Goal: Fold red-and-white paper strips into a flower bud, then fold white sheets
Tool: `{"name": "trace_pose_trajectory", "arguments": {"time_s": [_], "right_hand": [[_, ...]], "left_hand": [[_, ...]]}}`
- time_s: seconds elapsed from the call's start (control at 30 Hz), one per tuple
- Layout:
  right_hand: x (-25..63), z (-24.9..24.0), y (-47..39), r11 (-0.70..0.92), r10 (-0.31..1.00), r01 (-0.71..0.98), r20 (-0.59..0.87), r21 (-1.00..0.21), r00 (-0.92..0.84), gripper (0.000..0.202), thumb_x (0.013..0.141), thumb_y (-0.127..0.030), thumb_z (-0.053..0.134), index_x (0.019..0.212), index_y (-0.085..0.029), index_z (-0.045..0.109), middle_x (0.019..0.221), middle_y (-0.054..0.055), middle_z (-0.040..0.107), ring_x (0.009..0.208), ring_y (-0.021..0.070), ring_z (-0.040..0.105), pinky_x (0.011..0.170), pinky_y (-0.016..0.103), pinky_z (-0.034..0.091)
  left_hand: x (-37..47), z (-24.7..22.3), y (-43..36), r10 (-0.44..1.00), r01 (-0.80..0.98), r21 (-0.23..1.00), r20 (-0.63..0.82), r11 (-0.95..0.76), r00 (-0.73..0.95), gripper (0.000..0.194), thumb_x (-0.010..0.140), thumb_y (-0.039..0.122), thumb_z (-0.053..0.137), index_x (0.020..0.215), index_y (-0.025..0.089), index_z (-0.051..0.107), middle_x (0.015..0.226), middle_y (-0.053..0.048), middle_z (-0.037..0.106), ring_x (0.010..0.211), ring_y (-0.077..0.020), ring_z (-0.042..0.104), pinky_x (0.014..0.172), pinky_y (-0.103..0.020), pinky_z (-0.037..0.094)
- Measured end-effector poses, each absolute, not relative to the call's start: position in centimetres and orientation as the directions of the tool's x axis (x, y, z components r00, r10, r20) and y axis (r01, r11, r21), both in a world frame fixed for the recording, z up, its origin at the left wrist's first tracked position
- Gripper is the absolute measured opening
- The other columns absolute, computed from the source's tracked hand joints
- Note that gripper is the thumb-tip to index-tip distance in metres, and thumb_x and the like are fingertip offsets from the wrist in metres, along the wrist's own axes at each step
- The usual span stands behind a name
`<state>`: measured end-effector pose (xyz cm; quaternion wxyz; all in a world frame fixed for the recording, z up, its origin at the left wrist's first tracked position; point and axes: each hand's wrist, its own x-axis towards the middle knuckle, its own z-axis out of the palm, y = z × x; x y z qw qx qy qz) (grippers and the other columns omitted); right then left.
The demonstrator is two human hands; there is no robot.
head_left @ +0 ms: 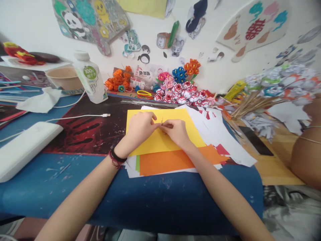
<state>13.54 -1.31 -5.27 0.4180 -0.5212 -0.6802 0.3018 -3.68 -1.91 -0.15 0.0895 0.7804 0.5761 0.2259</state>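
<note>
My left hand (142, 125) and my right hand (177, 131) meet over a yellow paper sheet (165, 146), fingertips almost touching. Between the pinched fingers, short thin dark wires (162, 121) stick upward; their lower ends are hidden by the fingertips. Both hands are closed around this spot. Under the yellow sheet lie orange paper (163, 164), a strip of green paper (137, 163) and white sheets (220, 134).
A bundle of thin wire rods (147, 103) lies behind the paper. Paper flowers (180, 93) stand along the wall. At left are a white bottle (90, 78), a cable (105, 115) and a long white box (30, 145). Red paper scraps (222, 149) lie right.
</note>
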Motion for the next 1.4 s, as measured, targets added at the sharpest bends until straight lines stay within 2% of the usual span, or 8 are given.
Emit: {"name": "trace_pose_trajectory", "arguments": {"time_s": [0.07, 0.13, 0.23, 0.4, 0.63, 1.03, 1.23, 1.4], "right_hand": [[13.6, -5.2, -1.3, 0.3, 0.952, 0.506, 0.289, -0.809, -0.103, 0.015, 0.078, -0.029, 0.071, 0.073, -0.015, 0.076, 0.063, 0.004, 0.072, 0.058, 0.016, 0.064, 0.057, 0.025, 0.045], [13.7, -5.0, -1.3, 0.314, 0.946, 0.541, 0.308, -0.78, -0.104, 0.012, 0.077, -0.024, 0.069, 0.073, -0.015, 0.077, 0.064, 0.004, 0.072, 0.06, 0.0153, 0.063, 0.059, 0.024, 0.044], [13.7, -4.9, -1.3, 0.307, 0.947, 0.559, 0.304, -0.77, -0.102, 0.01, 0.074, -0.017, 0.068, 0.073, -0.014, 0.077, 0.063, 0.002, 0.071, 0.059, 0.0144, 0.062, 0.058, 0.024, 0.042], [13.7, -5.0, -1.2, 0.298, 0.95, 0.57, 0.297, -0.765, -0.098, 0.009, 0.072, -0.016, 0.069, 0.074, -0.014, 0.077, 0.063, 0.002, 0.072, 0.058, 0.0139, 0.061, 0.058, 0.023, 0.042], [13.8, -4.7, -1.4, 0.292, 0.953, 0.567, 0.282, -0.77, -0.107, 0.009, 0.075, -0.016, 0.07, 0.077, -0.015, 0.079, 0.068, 0.004, 0.075, 0.065, 0.0168, 0.068, 0.063, 0.025, 0.047], [15.1, -4.9, -0.7, 0.309, 0.944, 0.424, 0.219, -0.851, -0.248, 0.018, 0.075, -0.028, 0.076, 0.087, -0.016, 0.081, 0.079, 0.006, 0.078, 0.073, 0.0205, 0.071, 0.069, 0.029, 0.052], [15.5, -5.4, -0.3, 0.335, 0.932, 0.402, 0.238, -0.852, -0.272, 0.024, 0.072, -0.036, 0.077, 0.081, -0.014, 0.079, 0.072, 0.004, 0.074, 0.066, 0.0169, 0.065, 0.063, 0.027, 0.048], [15.4, -5.2, -0.3, 0.371, 0.925, 0.449, 0.278, -0.813, -0.26, 0.022, 0.073, -0.035, 0.076, 0.078, -0.014, 0.077, 0.065, 0.001, 0.068, 0.06, 0.0128, 0.057, 0.059, 0.024, 0.043]], "left_hand": [[-3.6, -0.5, -1.6, 0.934, 0.789, 0.504, 0.253, -0.351, 0.254, 0.026, 0.084, 0.039, 0.072, 0.099, 0.017, 0.073, 0.088, -0.005, 0.078, 0.082, -0.0218, 0.07, 0.069, -0.029, 0.043], [-3.3, -1.0, -1.5, 0.924, 0.745, 0.549, 0.27, -0.378, 0.271, 0.024, 0.084, 0.039, 0.073, 0.095, 0.017, 0.072, 0.087, -0.004, 0.077, 0.078, -0.0194, 0.069, 0.069, -0.027, 0.043], [-2.7, -1.5, -1.6, 0.909, 0.743, 0.529, 0.309, -0.41, 0.281, 0.019, 0.085, 0.035, 0.072, 0.09, 0.017, 0.072, 0.083, -0.004, 0.077, 0.074, -0.0182, 0.068, 0.066, -0.027, 0.041], [-2.4, -1.8, -1.6, 0.885, 0.752, 0.479, 0.348, -0.452, 0.311, 0.016, 0.088, 0.031, 0.068, 0.083, 0.016, 0.073, 0.08, -0.005, 0.076, 0.072, -0.0179, 0.067, 0.064, -0.026, 0.038], [-2.3, -1.6, -1.7, 0.88, 0.781, 0.423, 0.339, -0.459, 0.333, 0.015, 0.09, 0.022, 0.062, 0.086, 0.015, 0.075, 0.087, -0.008, 0.078, 0.079, -0.0201, 0.069, 0.069, -0.027, 0.042], [-3.2, -1.6, -0.7, 0.87, 0.677, 0.546, 0.307, -0.494, 0.386, 0.01, 0.087, 0.021, 0.066, 0.085, 0.017, 0.076, 0.085, -0.005, 0.077, 0.076, -0.0159, 0.066, 0.072, -0.025, 0.043], [-3.4, -1.6, -0.6, 0.851, 0.642, 0.559, 0.32, -0.524, 0.416, 0.012, 0.088, 0.024, 0.065, 0.086, 0.018, 0.076, 0.086, -0.005, 0.077, 0.075, -0.0151, 0.065, 0.071, -0.024, 0.043], [-3.3, -1.6, -0.7, 0.841, 0.639, 0.547, 0.328, -0.541, 0.431, 0.016, 0.09, 0.027, 0.063, 0.084, 0.017, 0.075, 0.084, -0.005, 0.077, 0.072, -0.0151, 0.065, 0.066, -0.024, 0.04]]}}
